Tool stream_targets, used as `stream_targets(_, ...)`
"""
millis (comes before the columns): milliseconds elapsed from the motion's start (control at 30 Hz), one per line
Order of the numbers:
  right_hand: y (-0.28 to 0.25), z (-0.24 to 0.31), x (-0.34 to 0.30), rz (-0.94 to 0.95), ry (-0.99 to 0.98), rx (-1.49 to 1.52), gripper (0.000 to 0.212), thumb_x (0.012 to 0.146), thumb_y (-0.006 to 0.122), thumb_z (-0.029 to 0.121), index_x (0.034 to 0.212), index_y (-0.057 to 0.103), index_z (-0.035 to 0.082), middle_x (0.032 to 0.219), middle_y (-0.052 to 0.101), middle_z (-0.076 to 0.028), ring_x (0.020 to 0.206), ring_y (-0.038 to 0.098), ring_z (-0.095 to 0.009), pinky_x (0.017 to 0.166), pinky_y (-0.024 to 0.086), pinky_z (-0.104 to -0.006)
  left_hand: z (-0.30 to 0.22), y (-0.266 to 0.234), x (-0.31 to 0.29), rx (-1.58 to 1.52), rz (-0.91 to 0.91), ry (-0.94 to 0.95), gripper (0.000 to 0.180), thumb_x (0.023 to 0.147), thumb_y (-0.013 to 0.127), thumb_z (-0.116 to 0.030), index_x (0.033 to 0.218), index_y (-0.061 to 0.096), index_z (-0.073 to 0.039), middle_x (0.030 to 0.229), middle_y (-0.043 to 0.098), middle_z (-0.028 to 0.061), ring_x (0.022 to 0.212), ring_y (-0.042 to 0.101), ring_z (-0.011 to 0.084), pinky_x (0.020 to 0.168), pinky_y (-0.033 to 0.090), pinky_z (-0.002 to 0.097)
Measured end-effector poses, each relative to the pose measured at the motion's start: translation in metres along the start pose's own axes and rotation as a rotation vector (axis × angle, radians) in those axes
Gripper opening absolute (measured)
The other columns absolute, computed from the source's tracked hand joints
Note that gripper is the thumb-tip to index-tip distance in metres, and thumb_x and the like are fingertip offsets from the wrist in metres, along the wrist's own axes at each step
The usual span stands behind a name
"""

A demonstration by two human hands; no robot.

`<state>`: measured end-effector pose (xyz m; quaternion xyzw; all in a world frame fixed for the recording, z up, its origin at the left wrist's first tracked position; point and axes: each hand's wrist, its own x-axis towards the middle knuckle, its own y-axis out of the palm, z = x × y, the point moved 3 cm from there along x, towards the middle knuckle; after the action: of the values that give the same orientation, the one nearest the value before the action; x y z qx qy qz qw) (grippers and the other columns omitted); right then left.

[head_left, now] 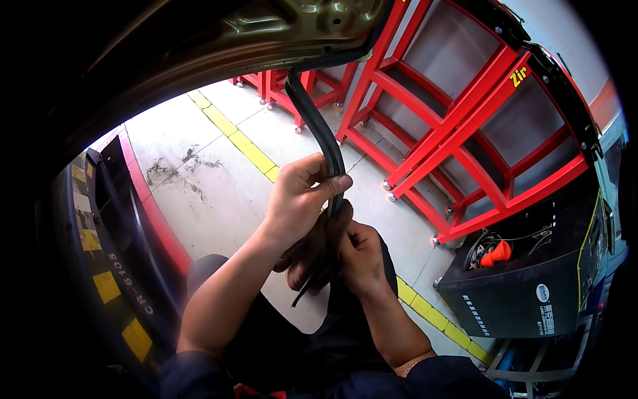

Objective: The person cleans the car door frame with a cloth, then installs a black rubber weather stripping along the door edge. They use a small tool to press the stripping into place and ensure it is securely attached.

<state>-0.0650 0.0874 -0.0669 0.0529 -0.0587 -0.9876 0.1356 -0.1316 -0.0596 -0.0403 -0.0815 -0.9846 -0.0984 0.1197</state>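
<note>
Pinching the black rubber-like strip (316, 123) between thumb and forefinger, the left hand (298, 196) leaves no gap around it, the other fingers curled behind. The strip hangs from the edge of the olive-gold metal panel (286, 30) at the far side, slanting rightward and near to the hands, in front of the person's body; this hold probably steadies its free length. The right hand (362, 259), just nearer and to the right, has its thumb and fingers bent in on a dark brown, rag-like bundle (322, 243), which lies against the strip's lower part; perhaps it is gathered there to wrap or cushion the strip. Shadow hides those fingertips, so I cannot tell how tightly they press. Red frames (407, 98) stand at far right, well apart, apparently leaving both arms room.
</note>
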Motion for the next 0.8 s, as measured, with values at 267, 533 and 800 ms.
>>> stream_targets(267, 0.006, -0.042, -0.011, -0.059, -0.068, 0.070, 0.020, 0.108, 0.057, 0.014, 0.103, 0.069, -0.001, 0.080, 0.069, -0.003, 0.065, 0.062, -0.008, 0.058, 0.050, -0.0245, -0.005, 0.005, 0.002, -0.039, -0.143, 0.049, 0.018, 0.095, 0.074, -0.005, 0.085, 0.061, 0.001, 0.075, 0.054, -0.0025, 0.072, 0.047, 0.0055, 0.064, 0.039, 0.0256)
stream_targets(533, 0.009, -0.073, -0.033, -0.098, -0.038, -0.082, 0.019, 0.107, 0.063, 0.018, 0.103, 0.068, 0.000, 0.081, 0.059, 0.000, 0.069, 0.058, -0.005, 0.057, 0.046, -0.0243, 0.003, -0.003, 0.004, 0.025, -0.195, 0.090, 0.007, 0.094, 0.070, 0.000, 0.090, 0.066, 0.004, 0.086, 0.067, 0.0057, 0.081, 0.061, 0.0115, 0.074, 0.048, 0.0273)
stream_targets(800, 0.013, -0.094, -0.053, -0.146, -0.065, -0.242, 0.023, 0.107, 0.062, 0.021, 0.092, 0.061, 0.002, 0.077, 0.056, -0.006, 0.063, 0.055, -0.010, 0.057, 0.044, -0.0291, -0.003, 0.004, 0.001, 0.036, -0.317, 0.198, 0.019, 0.092, 0.074, 0.002, 0.081, 0.060, 0.006, 0.080, 0.060, 0.0044, 0.074, 0.058, 0.0092, 0.066, 0.046, 0.0261)
